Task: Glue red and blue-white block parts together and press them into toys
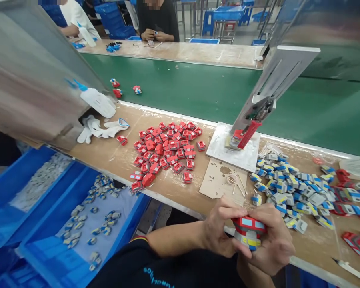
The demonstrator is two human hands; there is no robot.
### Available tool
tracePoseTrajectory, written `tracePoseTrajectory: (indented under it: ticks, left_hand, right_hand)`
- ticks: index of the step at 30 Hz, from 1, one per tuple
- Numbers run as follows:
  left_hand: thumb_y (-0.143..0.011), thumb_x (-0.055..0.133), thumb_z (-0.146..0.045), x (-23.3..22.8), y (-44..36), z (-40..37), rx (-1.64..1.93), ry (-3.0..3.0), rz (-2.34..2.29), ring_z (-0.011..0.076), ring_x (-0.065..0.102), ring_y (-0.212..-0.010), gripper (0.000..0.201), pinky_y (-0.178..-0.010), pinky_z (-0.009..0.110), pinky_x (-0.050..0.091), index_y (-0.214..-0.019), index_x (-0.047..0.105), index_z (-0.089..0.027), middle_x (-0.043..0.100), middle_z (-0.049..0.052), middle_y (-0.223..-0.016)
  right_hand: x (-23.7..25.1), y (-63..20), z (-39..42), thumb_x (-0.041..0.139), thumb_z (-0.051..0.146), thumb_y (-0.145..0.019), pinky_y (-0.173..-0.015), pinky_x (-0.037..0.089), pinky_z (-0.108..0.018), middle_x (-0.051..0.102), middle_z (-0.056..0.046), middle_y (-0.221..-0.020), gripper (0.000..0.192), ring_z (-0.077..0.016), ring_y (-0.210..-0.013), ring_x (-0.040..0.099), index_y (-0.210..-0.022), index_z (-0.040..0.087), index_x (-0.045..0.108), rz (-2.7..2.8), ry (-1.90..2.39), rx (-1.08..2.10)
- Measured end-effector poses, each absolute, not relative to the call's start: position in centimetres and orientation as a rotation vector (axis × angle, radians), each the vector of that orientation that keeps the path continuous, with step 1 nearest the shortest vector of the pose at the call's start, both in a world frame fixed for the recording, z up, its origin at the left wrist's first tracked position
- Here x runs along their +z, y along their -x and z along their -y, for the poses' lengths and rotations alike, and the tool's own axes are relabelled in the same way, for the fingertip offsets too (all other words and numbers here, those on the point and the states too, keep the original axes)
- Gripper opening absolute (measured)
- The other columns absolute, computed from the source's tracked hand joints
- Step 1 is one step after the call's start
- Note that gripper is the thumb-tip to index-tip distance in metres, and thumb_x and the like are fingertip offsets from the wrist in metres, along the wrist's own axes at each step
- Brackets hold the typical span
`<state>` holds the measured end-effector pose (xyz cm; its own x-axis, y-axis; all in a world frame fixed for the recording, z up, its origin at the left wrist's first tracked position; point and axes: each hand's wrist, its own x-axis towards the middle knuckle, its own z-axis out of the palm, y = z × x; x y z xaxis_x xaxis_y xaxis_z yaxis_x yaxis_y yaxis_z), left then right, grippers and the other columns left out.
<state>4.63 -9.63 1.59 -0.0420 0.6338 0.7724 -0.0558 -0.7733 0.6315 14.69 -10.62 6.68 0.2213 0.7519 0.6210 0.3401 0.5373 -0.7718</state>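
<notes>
A small red toy car (249, 226) is gripped between both hands near the table's front edge. Its red side has light-blue windows, and a grey, yellow and blue part shows at its lower end. My left hand (220, 228) closes on it with thumb and fingers from the left. On the opposite side, the fingers of my right hand (274, 236) are wrapped round it. A heap of grey, blue and yellow toy pieces (297, 192) lies just right of the hands. Red toy pieces (168, 146) form another pile farther left.
Beyond the hands stands a metal press with a red handle (249, 134) on a white base plate (219, 146). Cotton swabs (241, 184) lie on cardboard (210, 182). A glue bottle (97, 102), gloves (103, 128), a green conveyor (180, 86) and blue bins (123, 240) surround the table. Co-workers sit opposite.
</notes>
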Motion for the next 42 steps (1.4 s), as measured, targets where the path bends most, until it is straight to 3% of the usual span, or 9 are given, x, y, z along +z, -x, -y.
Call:
tracePoseTrajectory:
  ticks: [4,8,13,17,23,29,35,42]
  left_hand:
    - [-0.092,0.067,-0.075,1.6,-4.9,10.0,1.863,-1.760,-0.669,0.0225,0.066,-0.089,0.078,-0.068,0.034,0.062,-0.145,0.051,-0.020,0.063,0.010,-0.104]
    - [-0.092,0.065,-0.076,1.4,-5.1,9.9,1.883,-1.783,-0.678,0.0209,0.065,-0.086,0.078,-0.068,0.033,0.061,-0.144,0.051,-0.019,0.063,0.008,-0.101]
    - [-0.098,0.059,-0.072,2.2,-4.7,10.0,1.869,-1.764,-0.654,0.0212,0.067,-0.089,0.071,-0.072,0.034,0.061,-0.148,0.048,-0.022,0.062,0.008,-0.106]
    - [-0.104,0.061,-0.056,2.6,-4.3,9.6,1.950,-1.764,-0.591,0.0189,0.068,-0.091,0.057,-0.075,0.031,0.062,-0.145,0.057,-0.018,0.060,0.006,-0.104]
    - [-0.104,0.063,-0.052,2.6,-4.4,9.3,1.944,-1.747,-0.546,0.0175,0.069,-0.092,0.057,-0.070,0.030,0.062,-0.147,0.059,-0.015,0.059,0.005,-0.104]
    - [-0.105,0.060,-0.056,2.6,-4.8,9.5,1.985,-1.745,-0.591,0.0169,0.067,-0.089,0.058,-0.068,0.029,0.063,-0.146,0.059,-0.016,0.059,0.005,-0.104]
    - [-0.103,0.059,-0.061,3.1,-4.8,9.2,1.990,-1.756,-0.666,0.0163,0.069,-0.080,0.056,-0.060,0.028,0.060,-0.144,0.060,-0.022,0.058,0.003,-0.098]
    - [-0.103,0.064,-0.055,3.3,-4.5,9.1,1.955,-1.744,-0.570,0.0167,0.067,-0.088,0.058,-0.069,0.028,0.064,-0.145,0.061,-0.016,0.059,0.004,-0.101]
  right_hand:
    - [6.7,-14.9,10.8,0.044,0.027,-0.104,-0.061,0.038,-0.037,0.062,-0.004,-0.069,0.036,-0.0198,-0.063,0.054,-0.083,0.018,0.072,1.358,0.988,0.344]
    - [6.7,-14.8,10.8,0.045,0.019,-0.102,-0.060,0.037,-0.036,0.063,-0.004,-0.070,0.032,-0.0198,-0.062,0.052,-0.084,0.019,0.073,1.339,0.970,0.329]
    - [7.1,-14.3,11.0,0.044,0.020,-0.102,-0.058,0.037,-0.037,0.062,-0.004,-0.070,0.034,-0.0201,-0.061,0.052,-0.092,0.020,0.076,1.326,0.995,0.300]
    - [7.2,-13.6,10.4,0.037,0.022,-0.102,-0.053,0.035,-0.035,0.055,-0.001,-0.063,0.036,-0.0178,-0.057,0.046,-0.084,0.022,0.068,1.339,0.983,0.275]
    - [7.1,-13.4,9.6,0.035,0.021,-0.101,-0.052,0.028,-0.034,0.057,0.002,-0.064,0.027,-0.0152,-0.050,0.039,-0.097,0.025,0.061,1.380,0.986,-0.046]
    - [7.5,-13.9,10.3,0.036,0.026,-0.103,-0.053,0.037,-0.035,0.060,-0.001,-0.063,0.033,-0.0164,-0.054,0.047,-0.083,0.024,0.063,1.358,1.023,0.222]
    - [7.6,-14.1,10.5,0.036,0.027,-0.104,-0.054,0.037,-0.035,0.060,-0.001,-0.063,0.035,-0.0172,-0.055,0.046,-0.084,0.025,0.064,1.377,1.030,0.252]
    - [7.7,-14.1,10.4,0.037,0.029,-0.104,-0.054,0.038,-0.034,0.060,0.000,-0.062,0.035,-0.0159,-0.055,0.047,-0.080,0.024,0.063,1.361,1.038,0.242]
